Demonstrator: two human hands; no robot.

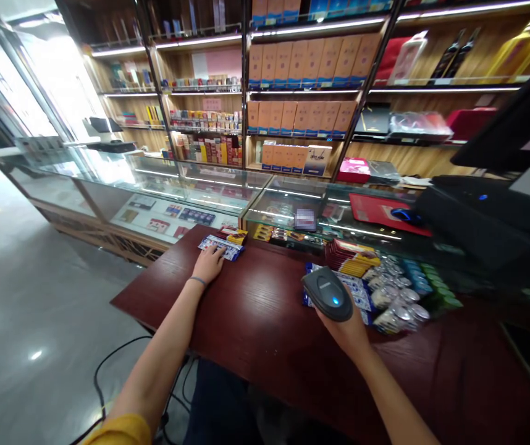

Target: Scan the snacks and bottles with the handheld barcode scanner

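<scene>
My right hand (349,330) is wrapped round a black handheld barcode scanner (328,294) with a blue light, held over a pile of small packets (385,284) on the dark red wooden counter (256,315). My left hand (208,264) is stretched far to the left. Its fingers lie flat on a blue-and-white packet (222,246) at the counter's far left corner. A red and yellow packet (232,235) lies just behind that one.
Glass display cases (172,191) run behind and left of the counter. Shelves of boxed goods (306,62) fill the back wall. A black register and screen (492,216) stand at the right. A red mouse mat with a mouse (385,213) lies on the glass. A cable (107,364) trails on the floor.
</scene>
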